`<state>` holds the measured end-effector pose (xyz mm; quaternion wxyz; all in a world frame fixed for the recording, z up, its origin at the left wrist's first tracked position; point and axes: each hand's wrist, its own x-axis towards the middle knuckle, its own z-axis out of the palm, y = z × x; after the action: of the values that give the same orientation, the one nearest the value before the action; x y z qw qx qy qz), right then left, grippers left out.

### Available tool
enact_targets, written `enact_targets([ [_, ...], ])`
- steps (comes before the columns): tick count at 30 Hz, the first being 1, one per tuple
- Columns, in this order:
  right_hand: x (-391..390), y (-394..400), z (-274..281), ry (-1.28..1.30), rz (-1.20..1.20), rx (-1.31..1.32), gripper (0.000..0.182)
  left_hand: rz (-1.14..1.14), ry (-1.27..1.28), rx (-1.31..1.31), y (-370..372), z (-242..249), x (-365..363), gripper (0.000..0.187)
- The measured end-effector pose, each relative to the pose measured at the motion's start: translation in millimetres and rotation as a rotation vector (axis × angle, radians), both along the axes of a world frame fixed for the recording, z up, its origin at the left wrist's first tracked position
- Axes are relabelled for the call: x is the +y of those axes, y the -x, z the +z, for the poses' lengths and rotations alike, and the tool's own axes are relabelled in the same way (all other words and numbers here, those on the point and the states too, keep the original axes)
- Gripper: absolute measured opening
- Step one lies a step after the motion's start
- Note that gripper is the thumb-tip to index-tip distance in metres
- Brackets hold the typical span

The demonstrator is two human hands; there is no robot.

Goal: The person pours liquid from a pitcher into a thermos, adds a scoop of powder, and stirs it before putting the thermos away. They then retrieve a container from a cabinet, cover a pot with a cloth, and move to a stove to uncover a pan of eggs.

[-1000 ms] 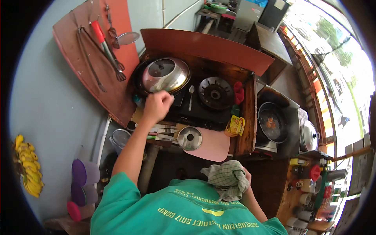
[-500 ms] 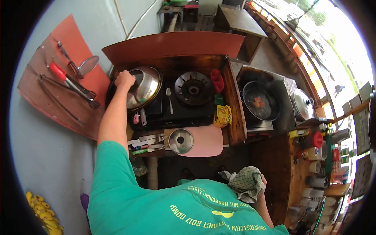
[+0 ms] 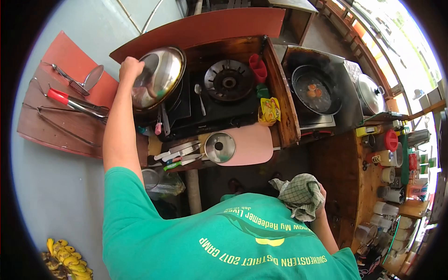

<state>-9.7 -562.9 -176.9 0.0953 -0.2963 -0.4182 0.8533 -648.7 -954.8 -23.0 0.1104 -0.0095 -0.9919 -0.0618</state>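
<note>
My left hand [image 3: 131, 69] is closed at the left side of a shiny metal lid [image 3: 163, 74] over the left end of the black gas stove [image 3: 191, 122]. The lid is tilted, and the pan under it is mostly hidden. Its exact grip point is hard to see. My right hand [image 3: 322, 201] is wrapped round a green-and-white checked cloth [image 3: 301, 193] beside my right hip. A spoon [image 3: 200, 99] lies on the stove, left of the bare right burner [image 3: 228, 80].
A pink board [image 3: 254, 144] in front of the stove holds a round lid [image 3: 220, 147], with several knives [image 3: 179, 151] beside it. At right, a black pan [image 3: 316, 89] holds brownish pieces in liquid. A yellow packet [image 3: 269, 111] stands at the stove's right edge. Tongs [image 3: 77, 102] hang left.
My left hand has shifted left with the metal lid, which now tilts and shows its broad shiny face. My right hand keeps hold of the cloth. The camera view has also shifted.
</note>
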Motion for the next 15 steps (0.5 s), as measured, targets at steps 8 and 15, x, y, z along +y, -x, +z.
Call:
enact_targets([
  [8,7.7,2.0,-12.1,0.040,0.015,0.016,0.040,-0.122,-0.012,0.070,38.9,47.8,1.9,0.042],
  [15,8.2,-4.4,-23.4,0.193,-0.041,0.084,0.037,-0.158,-0.134,0.053,22.4,108.6,15.1,0.038],
])
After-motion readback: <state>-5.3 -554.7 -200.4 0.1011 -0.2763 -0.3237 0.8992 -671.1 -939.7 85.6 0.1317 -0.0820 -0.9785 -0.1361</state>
